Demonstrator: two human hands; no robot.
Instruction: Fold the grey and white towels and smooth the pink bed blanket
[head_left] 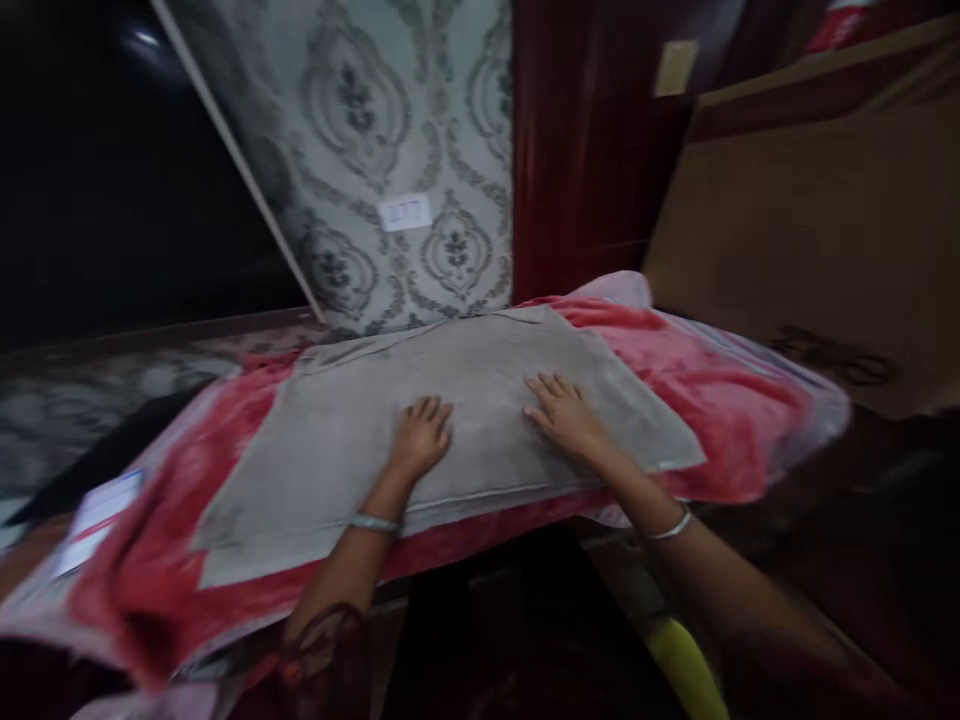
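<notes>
A light grey piece of cloth, folded in layers along its near edge, lies spread over a red and pink plush blanket. My left hand rests palm down near the middle of the cloth, fingers stretched out and pointing away from me. To its right, my right hand also lies on the cloth with its fingers spread. Neither hand grips anything. What kind of item the grey cloth is cannot be made out for sure.
A large cardboard box stands at the right. A dark screen fills the back left. Behind the blanket is a patterned wall with a small numbered label. A white and red card-like item lies at the left.
</notes>
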